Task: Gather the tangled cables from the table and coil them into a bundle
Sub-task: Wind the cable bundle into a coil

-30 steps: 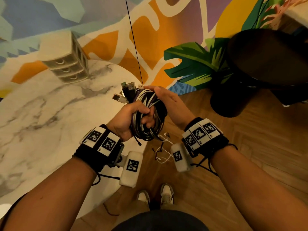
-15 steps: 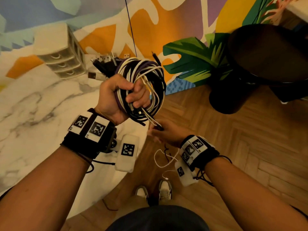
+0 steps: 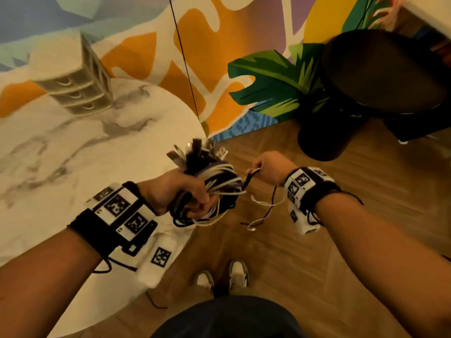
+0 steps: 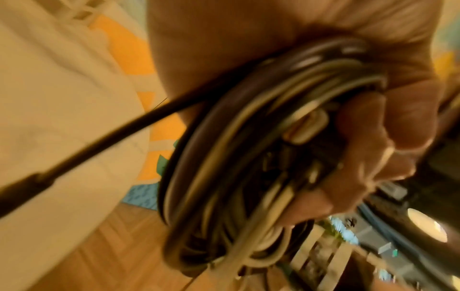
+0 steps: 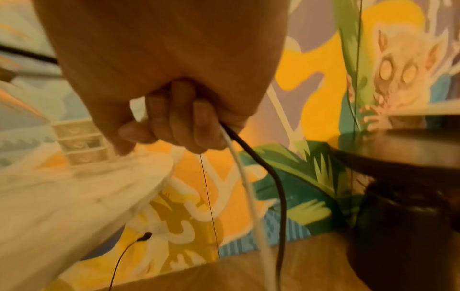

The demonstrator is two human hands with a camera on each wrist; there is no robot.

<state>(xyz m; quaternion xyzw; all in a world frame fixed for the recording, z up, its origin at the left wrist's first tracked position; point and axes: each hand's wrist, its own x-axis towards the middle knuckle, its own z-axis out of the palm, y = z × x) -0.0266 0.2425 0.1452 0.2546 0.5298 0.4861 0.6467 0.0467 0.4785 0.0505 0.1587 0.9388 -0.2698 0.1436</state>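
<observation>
My left hand (image 3: 190, 193) grips a coiled bundle of black, white and purple cables (image 3: 214, 184) just past the right rim of the marble table (image 3: 73, 154); several plug ends stick up from its top. The left wrist view shows the fingers (image 4: 388, 137) curled round the cable bundle (image 4: 236, 157). To the right, my right hand (image 3: 268, 164) holds a white and a black loose cable end (image 3: 253, 170) pulled out from the coil. The right wrist view shows the fingers (image 5: 179, 120) closed on these loose cable ends (image 5: 251, 167), whose tails hang toward the floor.
A small beige drawer unit (image 3: 75, 81) stands at the back of the table. A dark round stool (image 3: 380, 76) stands at the right by the painted wall. A thin black cord (image 3: 185, 62) hangs down behind the table. My shoes (image 3: 222, 276) are on the wooden floor.
The left hand has lowered the bundle from in front of the wall to the table's rim. The right hand rose from below the coil to its right side, drawing the loose ends out.
</observation>
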